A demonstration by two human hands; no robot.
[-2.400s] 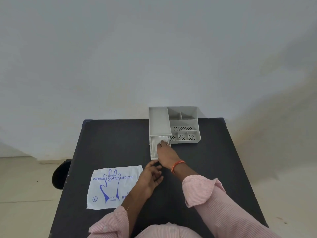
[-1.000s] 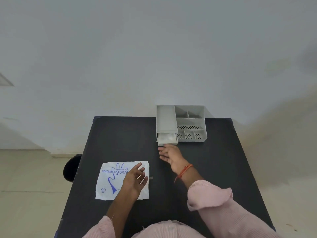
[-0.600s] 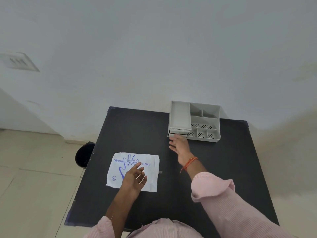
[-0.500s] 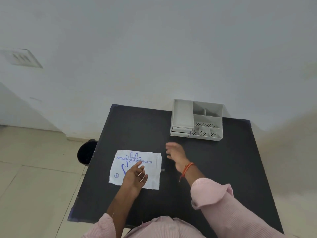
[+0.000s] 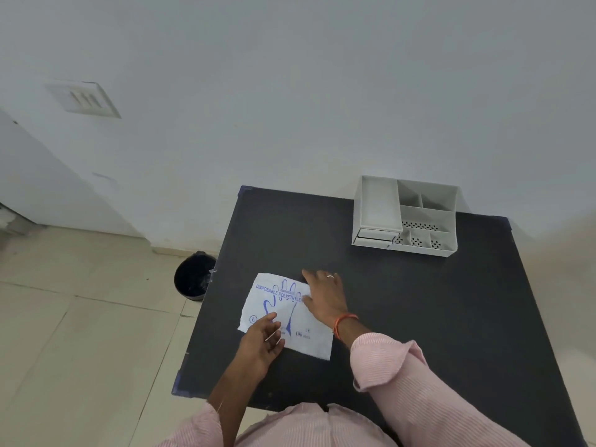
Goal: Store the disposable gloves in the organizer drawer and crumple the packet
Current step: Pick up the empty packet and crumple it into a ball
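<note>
The white glove packet (image 5: pixel 295 321) with blue print lies flat near the left front of the black table (image 5: pixel 419 317). My left hand (image 5: pixel 262 341) rests open on its lower left part, fingers spread. My right hand (image 5: pixel 324 295) lies flat on its upper right corner, fingers apart. The grey organizer (image 5: pixel 408 216) stands at the table's far right edge against the wall, its drawer (image 5: pixel 374 237) pushed in at the front left. No gloves show; the drawer's inside is hidden.
A black bin (image 5: pixel 193 275) stands on the tiled floor just left of the table. A white wall rises behind the table, with a switch plate (image 5: pixel 84 99) at upper left. My pink sleeves fill the bottom of the view.
The drawer went from pulled out to pushed in. My right hand left the organizer and came down onto the packet's right corner. My left hand moved onto the packet's lower left.
</note>
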